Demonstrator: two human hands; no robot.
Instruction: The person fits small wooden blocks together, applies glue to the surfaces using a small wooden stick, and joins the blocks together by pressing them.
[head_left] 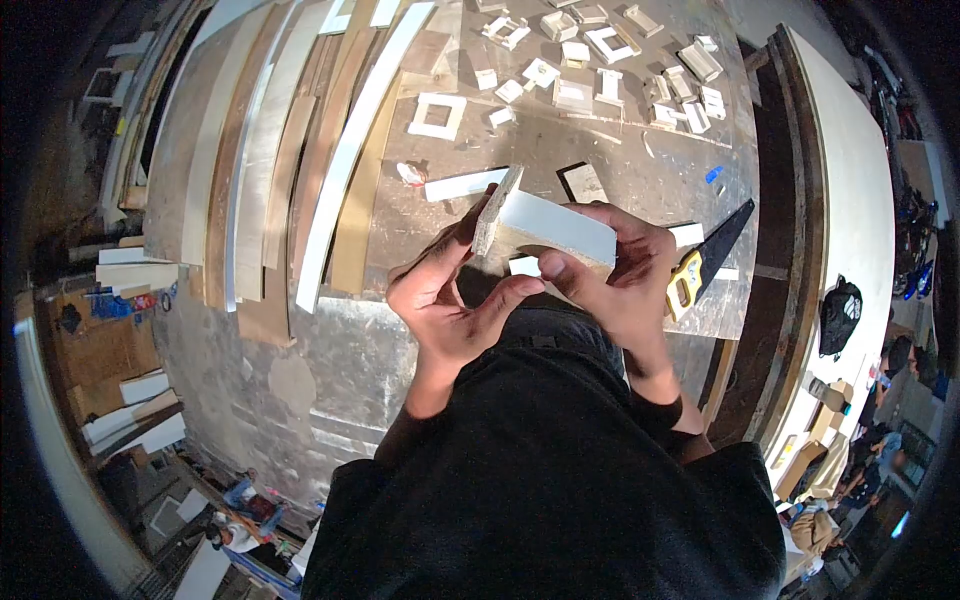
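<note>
In front of my body, both hands hold small pieces of chipboard against each other. My left hand (445,300) grips a short chipboard end piece (496,213), its fingers behind the rough face and its thumb stretched below. My right hand (625,265) is closed around a white-faced chipboard block (560,228), thumb on the near edge and fingers over the far side. The block meets the end piece at an angle; whether they are fastened I cannot tell. A handsaw (705,255) with a yellow handle lies just right of my right hand.
Long boards (275,150) lie side by side on the worktable (330,370) at left. Several small wooden pieces (573,95) and a square frame (437,116) are at the back. A blue object (714,174) lies near the saw. A pale panel (850,200) stands at right.
</note>
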